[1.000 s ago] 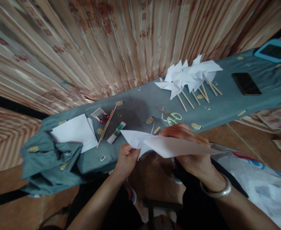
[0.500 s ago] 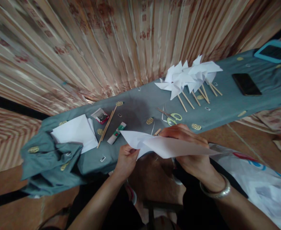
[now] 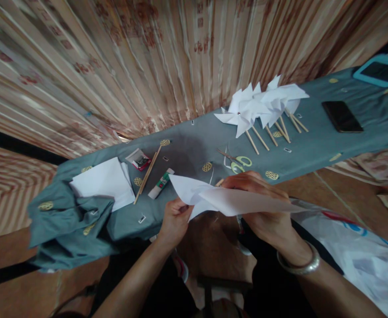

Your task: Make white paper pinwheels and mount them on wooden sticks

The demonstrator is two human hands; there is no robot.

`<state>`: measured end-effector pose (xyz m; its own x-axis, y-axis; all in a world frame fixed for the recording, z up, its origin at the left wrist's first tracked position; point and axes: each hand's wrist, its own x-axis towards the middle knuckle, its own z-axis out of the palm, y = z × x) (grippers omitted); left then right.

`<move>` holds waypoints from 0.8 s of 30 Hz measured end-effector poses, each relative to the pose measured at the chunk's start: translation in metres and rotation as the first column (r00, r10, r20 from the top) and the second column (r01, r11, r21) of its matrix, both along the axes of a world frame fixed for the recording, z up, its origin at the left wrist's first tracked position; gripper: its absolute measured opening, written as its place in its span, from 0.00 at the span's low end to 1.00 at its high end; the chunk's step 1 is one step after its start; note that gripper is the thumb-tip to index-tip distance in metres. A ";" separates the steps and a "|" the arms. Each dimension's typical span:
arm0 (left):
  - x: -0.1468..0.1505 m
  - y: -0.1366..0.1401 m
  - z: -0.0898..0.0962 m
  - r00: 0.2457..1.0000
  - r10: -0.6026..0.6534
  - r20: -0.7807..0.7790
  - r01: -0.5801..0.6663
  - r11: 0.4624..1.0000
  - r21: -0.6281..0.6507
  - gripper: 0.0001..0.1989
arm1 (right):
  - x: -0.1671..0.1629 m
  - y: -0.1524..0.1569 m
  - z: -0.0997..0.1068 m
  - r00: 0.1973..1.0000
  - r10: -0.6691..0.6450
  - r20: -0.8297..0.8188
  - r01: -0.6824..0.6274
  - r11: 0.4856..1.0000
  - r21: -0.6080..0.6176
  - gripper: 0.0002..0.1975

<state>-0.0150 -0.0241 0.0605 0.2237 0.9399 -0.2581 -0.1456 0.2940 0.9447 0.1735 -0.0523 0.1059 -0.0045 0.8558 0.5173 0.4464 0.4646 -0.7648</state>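
Observation:
A white paper pinwheel (image 3: pixel 227 198) with curled blades is held over the near edge of the table. My left hand (image 3: pixel 177 218) pinches its lower left blade between thumb and fingers. My right hand (image 3: pixel 263 194) is closed around the pinwheel's back right side, its fingers partly hidden by a blade. The tip of a wooden stick (image 3: pixel 219 182) pokes out beside my right fingers; whether it is joined to the paper cannot be seen. Just beyond this hand lie green-handled scissors (image 3: pixel 238 161).
Finished pinwheels (image 3: pixel 256 104) on sticks lie at the back right, near a phone (image 3: pixel 342 116) and a blue-framed tablet (image 3: pixel 384 70). To the left are a paper stack (image 3: pixel 103 183), wooden sticks (image 3: pixel 146 179), a small red box (image 3: pixel 138 159) and a glue stick (image 3: pixel 161 183). A plastic bag (image 3: pixel 362 251) sits lower right.
The pinwheel's left blade has tipped slightly up and to the right. Both hands keep their hold, almost in the same place.

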 end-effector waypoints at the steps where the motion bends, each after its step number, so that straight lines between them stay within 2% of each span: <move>1: 0.000 0.000 0.000 1.000 -0.003 0.008 0.003 1.000 0.000 0.11 | 0.000 0.000 0.000 1.000 -0.005 -0.002 0.005 1.000 -0.005 0.12; 7: -0.002 -0.001 -0.002 1.000 0.002 -0.024 -0.002 1.000 0.007 0.12 | 0.000 -0.001 0.000 1.000 -0.022 -0.001 0.022 1.000 -0.020 0.11; 11: -0.002 0.001 0.004 0.997 -0.027 -0.079 0.030 0.999 0.044 0.11 | -0.002 0.002 -0.001 0.991 -0.064 -0.118 0.045 0.986 -0.161 0.06; 15: -0.002 0.001 0.000 0.990 -0.027 -0.137 0.039 0.995 0.088 0.08 | -0.002 0.012 -0.015 0.950 -0.190 -0.248 0.090 0.926 -0.367 0.05; 19: 0.001 -0.003 -0.017 0.991 -0.027 -0.133 0.039 0.995 0.088 0.05 | 0.002 0.024 -0.039 0.907 -0.166 -0.388 -0.072 0.845 -0.530 0.13; 24: 0.006 -0.015 -0.029 0.996 0.056 -0.069 -0.061 0.996 -0.072 0.05 | 0.001 0.037 -0.059 0.878 -0.166 -0.449 -0.181 0.753 -0.633 0.20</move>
